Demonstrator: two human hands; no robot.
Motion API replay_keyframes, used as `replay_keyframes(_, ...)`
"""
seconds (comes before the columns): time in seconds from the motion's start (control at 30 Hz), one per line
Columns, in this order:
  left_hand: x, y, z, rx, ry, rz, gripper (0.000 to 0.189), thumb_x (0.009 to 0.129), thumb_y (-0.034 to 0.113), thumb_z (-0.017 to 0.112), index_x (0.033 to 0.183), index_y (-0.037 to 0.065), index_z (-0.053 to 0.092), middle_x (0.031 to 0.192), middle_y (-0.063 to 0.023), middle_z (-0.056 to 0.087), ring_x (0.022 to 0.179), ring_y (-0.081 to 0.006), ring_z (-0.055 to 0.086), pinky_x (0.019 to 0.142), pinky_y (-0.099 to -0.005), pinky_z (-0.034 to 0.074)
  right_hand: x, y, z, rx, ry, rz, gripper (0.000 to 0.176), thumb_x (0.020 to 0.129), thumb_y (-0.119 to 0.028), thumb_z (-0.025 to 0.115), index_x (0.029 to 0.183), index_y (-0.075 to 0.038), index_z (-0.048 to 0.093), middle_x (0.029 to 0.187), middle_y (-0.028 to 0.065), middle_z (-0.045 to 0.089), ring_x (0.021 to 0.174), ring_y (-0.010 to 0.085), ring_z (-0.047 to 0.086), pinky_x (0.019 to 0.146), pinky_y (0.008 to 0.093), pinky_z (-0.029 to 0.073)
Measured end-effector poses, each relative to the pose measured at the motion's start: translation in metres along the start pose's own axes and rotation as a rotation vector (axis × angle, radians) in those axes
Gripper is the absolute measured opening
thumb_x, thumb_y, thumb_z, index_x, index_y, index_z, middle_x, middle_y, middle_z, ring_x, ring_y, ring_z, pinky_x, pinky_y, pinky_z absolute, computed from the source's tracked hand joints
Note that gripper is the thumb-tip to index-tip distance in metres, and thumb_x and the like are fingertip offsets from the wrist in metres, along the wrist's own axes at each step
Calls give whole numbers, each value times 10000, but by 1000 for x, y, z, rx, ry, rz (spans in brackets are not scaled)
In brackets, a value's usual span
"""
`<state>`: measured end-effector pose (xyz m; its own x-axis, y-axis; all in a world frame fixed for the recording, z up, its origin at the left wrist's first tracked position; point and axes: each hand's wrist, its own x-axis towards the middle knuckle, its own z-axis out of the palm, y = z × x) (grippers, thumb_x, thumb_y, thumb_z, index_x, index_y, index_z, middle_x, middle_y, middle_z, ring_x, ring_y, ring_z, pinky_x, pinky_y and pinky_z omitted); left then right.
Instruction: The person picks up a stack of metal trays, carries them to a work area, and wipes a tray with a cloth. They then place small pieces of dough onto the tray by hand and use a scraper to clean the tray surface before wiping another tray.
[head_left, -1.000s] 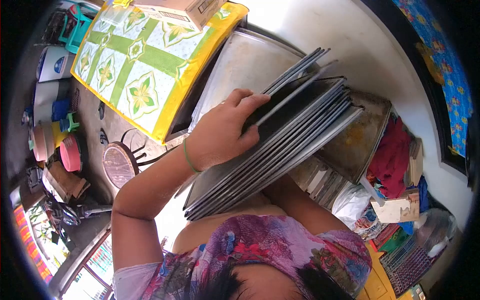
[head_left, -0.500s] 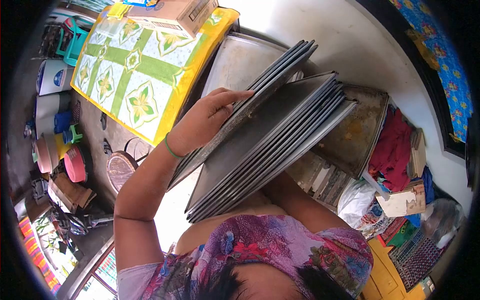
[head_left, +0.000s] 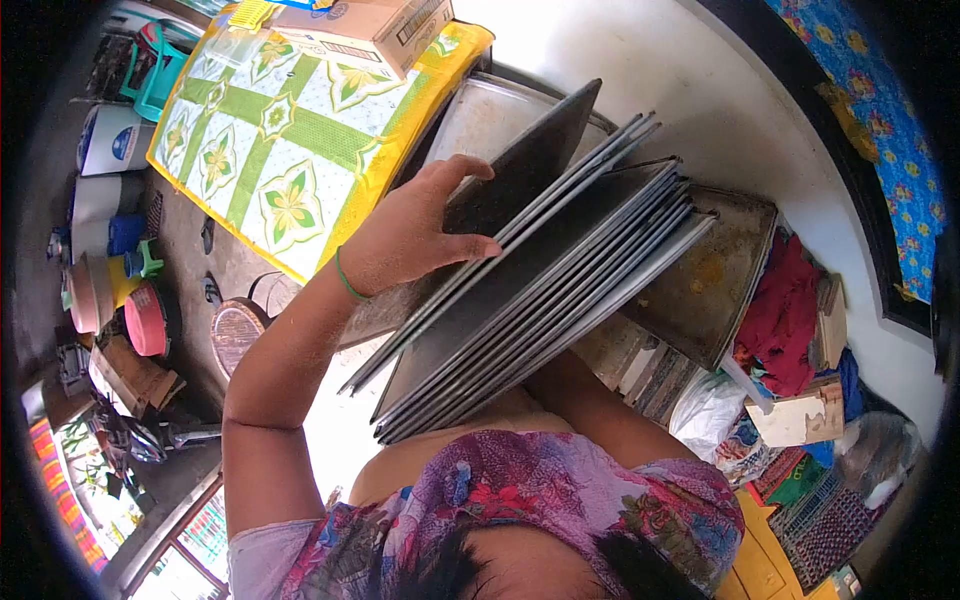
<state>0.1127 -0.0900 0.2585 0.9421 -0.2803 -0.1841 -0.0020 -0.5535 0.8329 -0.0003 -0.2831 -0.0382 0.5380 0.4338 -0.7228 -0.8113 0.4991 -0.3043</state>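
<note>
Basically, L hand (head_left: 405,235) is at the upper L side of a bunch of thin metal trays, fingers and thumb spread wide, so that grip is open, w/ the thumb tip against the edges of a thin set of trays (head_left: 580,183). One loose tray (head_left: 535,155) tilts away on the L side of that set, its dark face behind the fingers. Main stack (head_left: 540,305) is just to the R, edges up, slanting across the front of the person's body, bottom corners near the belly; a narrow V-shaped gap shows btwn it and the thin set. R arm (head_left: 580,395) goes in beneath the stack and its hand is hidden, so can't tell how that grip is. Green band (head_left: 348,275) on the L wrist, floral shirt (head_left: 570,485) below. Farther L, the worktop (head_left: 240,185) has a green, white & yellow patterned cover w/ a cardboard box (head_left: 375,30) near its far end; a round seat (head_left: 238,335) sits near its lower corner, and a pink tub (head_left: 145,320) is by the far L side. On the R, past the stack, there's a stained brown tray (head_left: 710,275), then red cloth (head_left: 780,320), a whitish plastic bag (head_left: 705,405) and a pale board (head_left: 795,418) w/ worn edges.
</note>
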Motion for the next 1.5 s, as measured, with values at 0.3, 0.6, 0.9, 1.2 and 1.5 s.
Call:
replay_keyframes(0.3,-5,5,18,113,28,26,669,716,360,775,1247,96,466,1125,-183,542,1035,-362,569,902,-408,449,-1,0,0,-6,2,7,530,979,-413,359,1358,-46,416,1338,155,485,1187,313,505,963,499,445)
replay_keyframes(0.6,-14,7,26,86,4,-8,749,719,450,756,1300,92,447,1164,-203,532,1066,-386,563,920,-425,450,-1,3,2,-2,2,11,516,982,-398,362,1353,-44,421,1332,155,492,1181,311,512,958,497,451)
replay_keyframes(0.9,-44,29,56,201,-96,72,1008,717,479,720,1484,83,199,1391,-330,350,1215,-439,472,990,-465,419,-2,4,2,29,16,13,502,985,-383,365,1348,-41,427,1325,155,498,1174,309,518,953,495,458)
replay_keyframes(1.2,-45,22,39,235,-130,49,1055,648,292,728,1491,53,139,1383,-324,356,1149,-441,518,941,-456,459,-8,9,8,114,39,24,488,988,-368,367,1343,-38,432,1319,155,504,1168,307,524,947,492,465)
replay_keyframes(1.5,-9,-66,-50,66,48,-22,931,625,167,694,1443,-12,286,1365,-292,435,1277,-337,449,1071,-333,330,55,12,44,384,-23,26,474,992,-353,370,1338,-36,437,1312,155,511,1162,305,530,942,490,471)
